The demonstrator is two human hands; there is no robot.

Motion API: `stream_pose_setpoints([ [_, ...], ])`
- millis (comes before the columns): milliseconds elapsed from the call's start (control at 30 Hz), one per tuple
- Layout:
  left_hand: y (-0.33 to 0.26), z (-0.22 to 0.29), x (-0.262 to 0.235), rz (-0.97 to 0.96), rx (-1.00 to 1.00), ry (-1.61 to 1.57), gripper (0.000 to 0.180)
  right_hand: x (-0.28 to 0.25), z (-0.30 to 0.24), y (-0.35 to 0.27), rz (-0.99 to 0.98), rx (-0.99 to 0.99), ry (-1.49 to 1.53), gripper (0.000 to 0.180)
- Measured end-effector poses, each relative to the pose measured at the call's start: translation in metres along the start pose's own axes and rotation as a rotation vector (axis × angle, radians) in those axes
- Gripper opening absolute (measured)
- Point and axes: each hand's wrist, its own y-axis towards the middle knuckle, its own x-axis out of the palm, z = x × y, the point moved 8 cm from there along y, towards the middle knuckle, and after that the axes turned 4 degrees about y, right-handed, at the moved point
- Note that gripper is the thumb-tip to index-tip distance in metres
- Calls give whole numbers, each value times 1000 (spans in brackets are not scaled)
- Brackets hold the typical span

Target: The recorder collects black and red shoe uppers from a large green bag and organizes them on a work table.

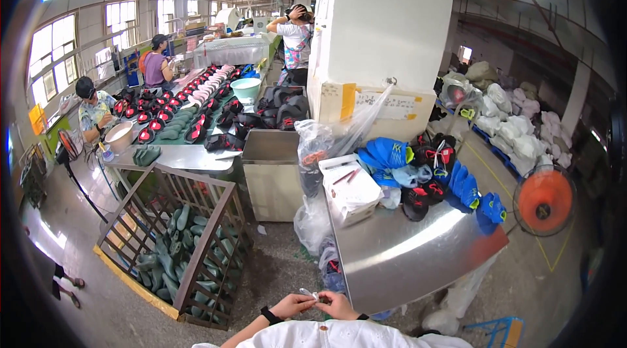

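Observation:
At the lower middle, close to my white shirt, my left hand [294,305] and my right hand [338,307] meet with their fingertips pinched together. Between them is a small white looped strip [307,292], perhaps cord or a lace; its exact kind is too small to make out. Both hands are closed on it. A dark band circles my left wrist. Just beyond my right hand is the near left corner of a shiny metal table [392,269]. On its far side lie blue shoe uppers [392,152] and black-and-red shoe pieces [428,198].
A white box with papers [353,194] stands on the table's left edge. Left of me are a metal cage [202,263] of green shoe lasts [166,263] and a tall bin [268,178]. An orange fan [543,203] stands right. Several people work farther back.

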Motion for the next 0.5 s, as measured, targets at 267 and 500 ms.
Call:
stream_pose_setpoints([
  [267, -3, 18, -3, 144, 108, 158, 25, -1, 11, 5, 24, 13, -107, 28],
  [500, -8, 15, -21, 335, 24, 325, 22, -1, 8, 4, 104, 51, 40, 23],
])
